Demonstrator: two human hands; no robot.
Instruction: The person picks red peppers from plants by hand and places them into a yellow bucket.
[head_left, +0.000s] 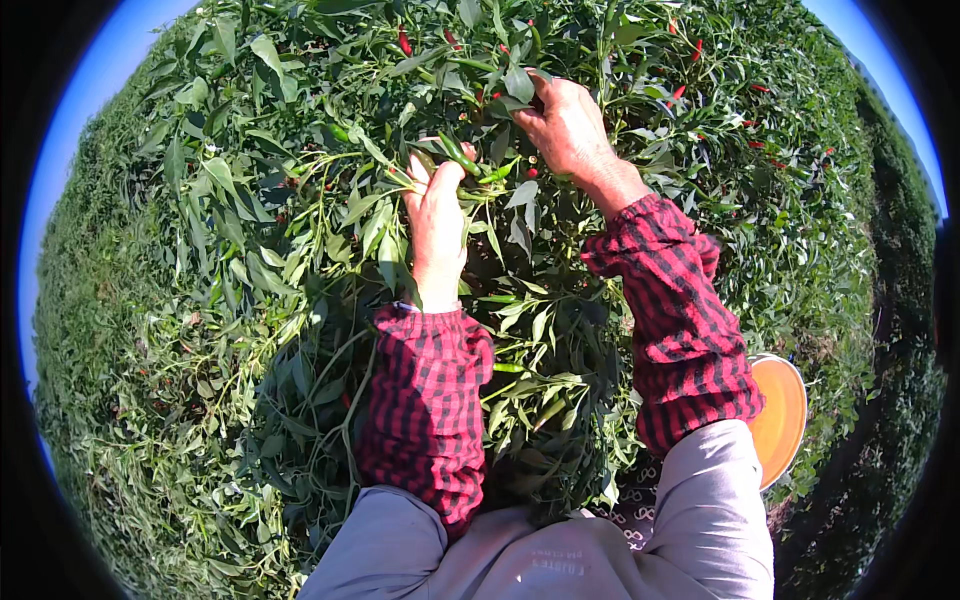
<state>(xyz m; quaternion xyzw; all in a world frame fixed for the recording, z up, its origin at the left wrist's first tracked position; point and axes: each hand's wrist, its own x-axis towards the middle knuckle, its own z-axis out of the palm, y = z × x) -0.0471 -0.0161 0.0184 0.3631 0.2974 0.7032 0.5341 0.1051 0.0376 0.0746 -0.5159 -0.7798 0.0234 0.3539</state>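
My left hand [437, 225] reaches up into the chili pepper plants, its fingers curled closed around a green chili pepper [456, 153] that shows past the thumb. Another green pepper [497, 173] hangs just to the right of those fingertips. Higher and further right, my right hand [572, 130] is bent over the foliage with thumb and fingers drawn together beside a broad leaf [519, 84]. Leaves and the hand itself hide what that pinch holds. Both forearms wear red and black checked sleeves.
Dense pepper plants surround both hands. Red chili peppers dot the far foliage, one [404, 42] beyond my left hand, another [677, 95] right of my right hand. An orange round bucket [780, 420] stands beside my right elbow. Low green peppers [508, 367] hang between my forearms.
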